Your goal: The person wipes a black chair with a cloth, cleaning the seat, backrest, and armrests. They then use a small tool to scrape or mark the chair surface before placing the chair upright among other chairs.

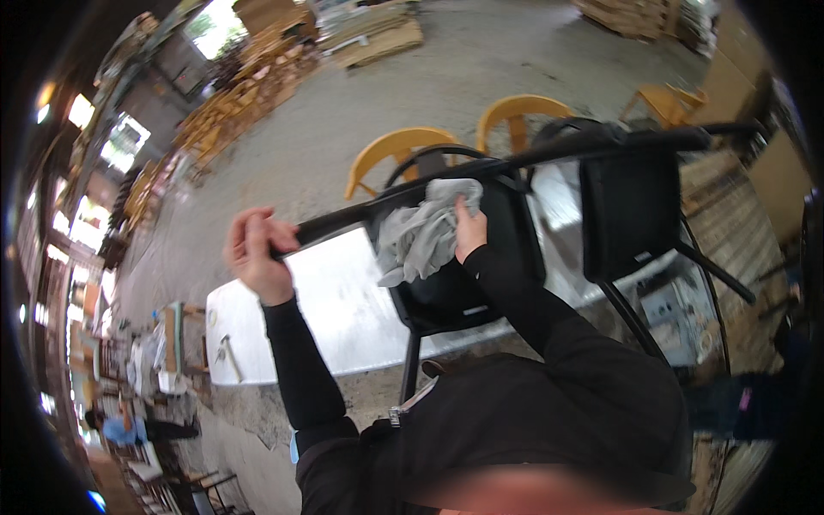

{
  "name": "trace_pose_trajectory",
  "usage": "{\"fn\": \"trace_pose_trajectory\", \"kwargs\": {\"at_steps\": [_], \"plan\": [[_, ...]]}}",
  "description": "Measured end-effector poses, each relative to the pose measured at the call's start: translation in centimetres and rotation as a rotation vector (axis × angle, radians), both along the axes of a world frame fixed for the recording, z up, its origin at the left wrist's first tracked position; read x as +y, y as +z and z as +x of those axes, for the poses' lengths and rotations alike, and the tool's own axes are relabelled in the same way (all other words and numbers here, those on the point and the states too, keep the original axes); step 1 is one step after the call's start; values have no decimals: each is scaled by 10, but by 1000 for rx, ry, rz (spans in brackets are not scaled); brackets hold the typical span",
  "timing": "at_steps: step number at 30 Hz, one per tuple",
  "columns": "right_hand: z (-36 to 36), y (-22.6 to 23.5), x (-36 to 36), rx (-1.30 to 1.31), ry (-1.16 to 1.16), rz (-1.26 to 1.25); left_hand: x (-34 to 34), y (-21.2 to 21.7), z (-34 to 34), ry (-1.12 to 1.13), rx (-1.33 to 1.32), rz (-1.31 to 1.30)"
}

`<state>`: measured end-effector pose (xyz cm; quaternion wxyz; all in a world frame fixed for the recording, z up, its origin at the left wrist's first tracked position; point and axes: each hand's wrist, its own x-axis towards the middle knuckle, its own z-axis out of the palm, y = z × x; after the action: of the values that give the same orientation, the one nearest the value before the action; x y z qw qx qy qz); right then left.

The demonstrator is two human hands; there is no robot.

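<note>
A black chair (506, 223) lies tipped over on a shiny, pale-topped table (335, 296) in front of me. My left hand (260, 253) is closed around the end of one of its long black legs (330, 221), at the left. In my right hand (470, 230) is a bunched grey cloth (422, 236), pressed against the chair near its seat and frame. Part of the chair is hidden by the cloth. To the right, a second black chair (631, 215) is tipped over in much the same way.
Yellow wooden chairs (399, 144) stand on the floor beyond the table. A hammer-like tool (230, 359) lies on the table's left end. Stacked boards (373, 39) and many wooden chair parts (232, 112) are farther back. Another person (124, 427) is at the far lower left.
</note>
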<state>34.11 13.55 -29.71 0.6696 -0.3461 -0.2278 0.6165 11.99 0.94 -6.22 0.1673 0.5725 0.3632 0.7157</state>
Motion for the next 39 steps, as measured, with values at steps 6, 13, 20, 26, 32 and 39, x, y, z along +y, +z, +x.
{"fn": "trace_pose_trajectory", "kwargs": {"at_steps": [6, 13, 20, 26, 32, 39], "plan": [[133, 14, 0, 702, -303, -236, 4, -4, 3, -34, -24, 100], [184, 134, -36, 703, 98, 844, 1, -3, 3, -9, -11, 106], [211, 124, -59, -456, 0, 616, 6, -10, -3, -16, -25, 122], [219, 135, -26, -811, -240, 674, 7, -12, -3, 16, -50, 118], [167, 131, 29, -735, -830, 945, 8, -11, 0, 38, -45, 140], [160, 32, 99, -892, -360, 653, 17, -12, 8, 51, -28, 138]]}}
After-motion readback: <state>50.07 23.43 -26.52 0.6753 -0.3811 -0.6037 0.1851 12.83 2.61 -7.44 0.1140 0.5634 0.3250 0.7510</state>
